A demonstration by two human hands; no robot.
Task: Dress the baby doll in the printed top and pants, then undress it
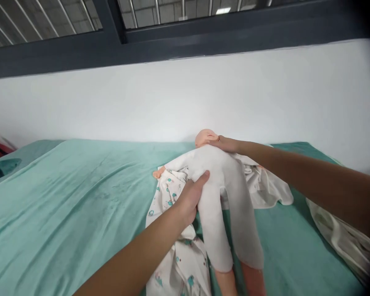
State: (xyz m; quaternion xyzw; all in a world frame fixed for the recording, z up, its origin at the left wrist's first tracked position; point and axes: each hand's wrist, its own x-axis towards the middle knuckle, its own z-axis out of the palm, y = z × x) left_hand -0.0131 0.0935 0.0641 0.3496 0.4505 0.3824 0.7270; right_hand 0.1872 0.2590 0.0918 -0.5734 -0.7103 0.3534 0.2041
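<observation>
A baby doll (214, 164) with a soft white cloth body and bare plastic head, hand and feet lies over the bedding, its legs toward me. My left hand (191, 197) is closed round the side of its body, the thumb on top and the fingers hidden beneath. At the far end my right hand (223, 144) holds the doll by its head (205, 137) and neck; most of those fingers are out of sight. Under and beside the doll is a white baby garment (172, 193) with small teal prints. Part of the white cloth (265, 185) spreads out at the right.
Green sheets (80, 205) with loose wrinkles cover the bed. Another white cloth (342, 234) lies at the right edge. Something red (0, 152) shows at the far left. A white wall (142, 98) with a dark-framed barred window (172, 31) stands behind the bed.
</observation>
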